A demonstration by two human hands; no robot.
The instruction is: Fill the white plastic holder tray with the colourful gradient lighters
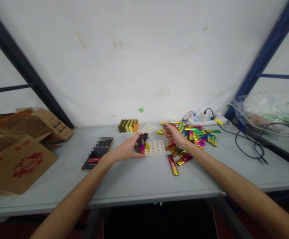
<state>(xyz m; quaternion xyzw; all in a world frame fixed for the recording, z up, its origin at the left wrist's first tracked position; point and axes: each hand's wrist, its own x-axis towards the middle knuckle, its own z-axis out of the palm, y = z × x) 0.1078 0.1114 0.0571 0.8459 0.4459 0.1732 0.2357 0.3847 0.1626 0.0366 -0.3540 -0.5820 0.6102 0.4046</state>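
Several colourful lighters [142, 148] stand upright in the left part of a white tray with round holes [156, 148]. My left hand [129, 148] is around their left side, thumb at the tray's front edge and fingers behind. My right hand [171, 133] is closed on a lighter [164, 128], whose dark top shows above the tray's back right. Under and beside my right forearm lies a loose pile of shiny multicoloured lighters [196, 135]. One red and gold lighter [173, 165] lies nearest the front edge.
Behind are a second white tray [148, 128] and a block of upright lighters [128, 125]. A phone [98, 153] and cardboard boxes [20, 159] are on the left. A power strip [199, 120], black cables [249, 151] and plastic bags [263, 109] occupy the right.
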